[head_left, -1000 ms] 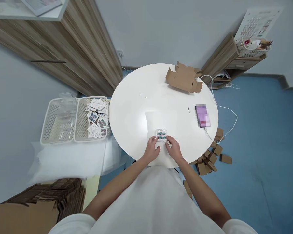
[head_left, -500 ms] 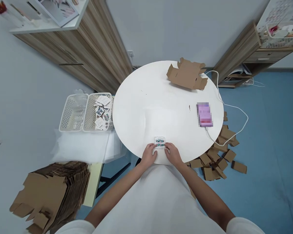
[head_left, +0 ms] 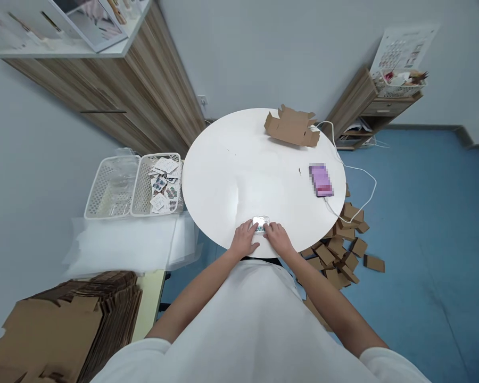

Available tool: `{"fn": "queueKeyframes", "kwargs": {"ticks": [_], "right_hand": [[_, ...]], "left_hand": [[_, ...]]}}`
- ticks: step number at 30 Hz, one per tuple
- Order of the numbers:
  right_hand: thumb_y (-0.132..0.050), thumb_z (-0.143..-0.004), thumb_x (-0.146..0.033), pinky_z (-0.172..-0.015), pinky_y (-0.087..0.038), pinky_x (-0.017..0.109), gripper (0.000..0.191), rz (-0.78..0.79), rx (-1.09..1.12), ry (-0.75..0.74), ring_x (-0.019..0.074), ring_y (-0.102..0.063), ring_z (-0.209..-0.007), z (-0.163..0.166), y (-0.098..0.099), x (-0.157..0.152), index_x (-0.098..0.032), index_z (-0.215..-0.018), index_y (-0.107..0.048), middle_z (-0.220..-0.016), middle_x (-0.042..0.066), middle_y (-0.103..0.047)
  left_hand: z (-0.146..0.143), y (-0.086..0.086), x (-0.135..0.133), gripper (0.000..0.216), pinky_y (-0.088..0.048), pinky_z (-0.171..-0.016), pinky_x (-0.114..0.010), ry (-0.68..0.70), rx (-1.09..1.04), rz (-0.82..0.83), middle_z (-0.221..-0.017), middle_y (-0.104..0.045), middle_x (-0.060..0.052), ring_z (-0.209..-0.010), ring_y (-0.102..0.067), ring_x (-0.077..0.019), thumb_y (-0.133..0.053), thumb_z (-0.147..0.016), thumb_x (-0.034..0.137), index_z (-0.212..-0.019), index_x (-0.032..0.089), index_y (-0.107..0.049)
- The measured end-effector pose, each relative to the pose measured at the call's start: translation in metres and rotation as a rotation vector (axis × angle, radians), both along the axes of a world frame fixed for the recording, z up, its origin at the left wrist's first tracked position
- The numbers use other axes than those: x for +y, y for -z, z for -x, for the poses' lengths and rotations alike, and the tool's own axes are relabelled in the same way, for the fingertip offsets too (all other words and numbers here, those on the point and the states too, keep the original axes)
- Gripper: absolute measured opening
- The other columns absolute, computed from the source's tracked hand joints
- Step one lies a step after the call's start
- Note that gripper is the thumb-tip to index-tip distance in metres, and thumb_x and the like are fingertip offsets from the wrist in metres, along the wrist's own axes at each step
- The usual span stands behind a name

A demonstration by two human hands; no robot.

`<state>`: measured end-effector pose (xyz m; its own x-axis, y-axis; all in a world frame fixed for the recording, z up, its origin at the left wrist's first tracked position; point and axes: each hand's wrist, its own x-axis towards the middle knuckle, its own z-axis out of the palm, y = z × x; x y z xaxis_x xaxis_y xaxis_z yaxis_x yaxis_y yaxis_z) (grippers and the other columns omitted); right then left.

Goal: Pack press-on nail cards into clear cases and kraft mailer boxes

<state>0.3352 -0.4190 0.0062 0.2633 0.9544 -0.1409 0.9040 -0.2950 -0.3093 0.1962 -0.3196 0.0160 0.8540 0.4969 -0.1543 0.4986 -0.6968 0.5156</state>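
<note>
A small clear plastic case point(head_left: 261, 219) lies flat near the front edge of the white oval table point(head_left: 211, 175). Small teal pieces that look like press-on nails show in its lower part; its upper part looks whitish, from glare or a card, I cannot tell which. My left hand point(head_left: 243, 238) grips the case's left side, thumb apart below it. From the right, my right hand point(head_left: 278, 238) has its fingertips on the case's lower right side. Both hands partly cover the case.
An unfolded cardboard box point(head_left: 291, 127) and a purple device point(head_left: 321, 180) with a white cable point(head_left: 359, 169) lie on the table. At left stand a basket of cards point(head_left: 159, 207), a basket of clear plastic pieces point(head_left: 93, 194) and stacked flat cardboard point(head_left: 56, 330). Small brown boxes point(head_left: 337, 247) cover the floor at right.
The camera view has shifted. My fingers have moved further onto the case. Two rows of teal pieces showed before; now the upper part looks whitish and fewer pieces show.
</note>
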Motion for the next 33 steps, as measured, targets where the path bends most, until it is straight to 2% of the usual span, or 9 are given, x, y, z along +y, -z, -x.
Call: {"fn": "queueKeyframes", "kwargs": {"ticks": [4, 8, 13, 15, 19, 22, 26, 30, 33], "right_hand": [[-0.034, -0.086, -0.022, -0.072, -0.038, 0.035, 0.032, -0.018, -0.085, 0.004, 0.0232, -0.048, -0.084, 0.013, -0.002, -0.006, -0.016, -0.116, -0.044, -0.096, 0.013, -0.052], [-0.033, -0.088, -0.025, -0.071, -0.039, 0.033, 0.032, -0.030, -0.086, 0.003, 0.0212, -0.049, -0.082, 0.027, -0.014, -0.018, -0.019, -0.117, -0.044, -0.096, 0.011, -0.053], [-0.045, -0.081, -0.036, -0.076, -0.039, 0.035, 0.033, -0.086, -0.053, 0.024, 0.0251, -0.047, -0.098, 0.036, -0.035, -0.031, -0.023, -0.111, -0.048, -0.110, 0.011, -0.049], [-0.048, -0.080, -0.035, -0.077, -0.039, 0.036, 0.034, -0.082, -0.029, -0.005, 0.0254, -0.046, -0.101, 0.036, -0.039, -0.032, -0.022, -0.112, -0.047, -0.114, 0.011, -0.048], [-0.036, -0.084, -0.019, -0.067, -0.040, 0.029, 0.030, -0.008, 0.041, 0.021, 0.0181, -0.055, -0.081, 0.031, -0.043, -0.027, -0.021, -0.113, -0.044, -0.105, 0.008, -0.055], [-0.034, -0.085, -0.019, -0.059, -0.038, 0.026, 0.027, 0.024, 0.080, 0.097, 0.0164, -0.057, -0.072, 0.023, -0.048, -0.021, -0.022, -0.110, -0.046, -0.098, 0.006, -0.059], [-0.038, -0.084, -0.019, -0.062, -0.038, 0.025, 0.025, 0.060, 0.203, 0.104, 0.0168, -0.057, -0.078, 0.004, -0.055, -0.005, -0.023, -0.105, -0.050, -0.092, 0.003, -0.062], [-0.040, -0.082, -0.020, -0.073, -0.039, 0.026, 0.025, 0.107, 0.372, 0.144, 0.0168, -0.056, -0.089, -0.019, -0.059, 0.020, -0.021, -0.100, -0.057, -0.100, 0.005, -0.060], [-0.042, -0.080, -0.020, -0.077, -0.040, 0.026, 0.025, 0.168, 0.461, 0.198, 0.0176, -0.054, -0.094, -0.034, -0.056, 0.040, -0.020, -0.097, -0.061, -0.105, 0.006, -0.059]], "left_hand": [[0.005, -0.001, -0.001, 0.067, -0.034, -0.087, -0.042, 0.015, -0.026, -0.028, -0.127, -0.037, -0.011, -0.109, -0.041, -0.0291, -0.065, -0.062, 0.034, -0.122, 0.025, -0.038], [0.015, -0.007, -0.002, 0.045, -0.036, -0.084, -0.041, 0.017, -0.100, -0.070, -0.118, -0.043, -0.009, -0.104, -0.044, -0.0267, -0.057, -0.071, 0.026, -0.115, 0.027, -0.045], [0.025, -0.017, -0.003, 0.033, -0.035, -0.084, -0.041, 0.134, -0.119, -0.139, -0.105, -0.051, -0.008, -0.098, -0.046, -0.0250, -0.051, -0.075, 0.021, -0.107, 0.027, -0.051], [0.025, -0.021, -0.002, 0.029, -0.036, -0.082, -0.040, 0.170, -0.101, -0.131, -0.098, -0.053, -0.007, -0.093, -0.049, -0.0241, -0.051, -0.076, 0.021, -0.104, 0.027, -0.053], [0.017, -0.028, 0.008, 0.027, -0.040, -0.076, -0.037, 0.183, -0.059, -0.030, -0.093, -0.057, -0.006, -0.085, -0.054, -0.0228, -0.053, -0.075, 0.028, -0.102, 0.025, -0.055], [0.010, -0.034, 0.024, 0.031, -0.042, -0.074, -0.033, 0.195, -0.043, 0.101, -0.093, -0.060, -0.005, -0.084, -0.056, -0.0207, -0.054, -0.073, 0.030, -0.104, 0.024, -0.054], [0.002, -0.041, 0.048, 0.023, -0.042, -0.073, -0.029, 0.207, -0.020, 0.256, -0.090, -0.064, -0.002, -0.083, -0.057, -0.0189, -0.049, -0.074, 0.031, -0.092, 0.023, -0.061], [-0.009, -0.041, 0.066, 0.027, -0.043, -0.072, -0.026, 0.100, 0.067, 0.408, -0.093, -0.065, -0.002, -0.084, -0.057, -0.0171, -0.045, -0.076, 0.032, -0.092, 0.021, -0.062], [-0.021, -0.038, 0.077, 0.025, -0.043, -0.068, -0.023, 0.043, 0.178, 0.446, -0.088, -0.065, 0.001, -0.080, -0.057, -0.0149, -0.044, -0.076, 0.029, -0.089, 0.020, -0.063]]}}
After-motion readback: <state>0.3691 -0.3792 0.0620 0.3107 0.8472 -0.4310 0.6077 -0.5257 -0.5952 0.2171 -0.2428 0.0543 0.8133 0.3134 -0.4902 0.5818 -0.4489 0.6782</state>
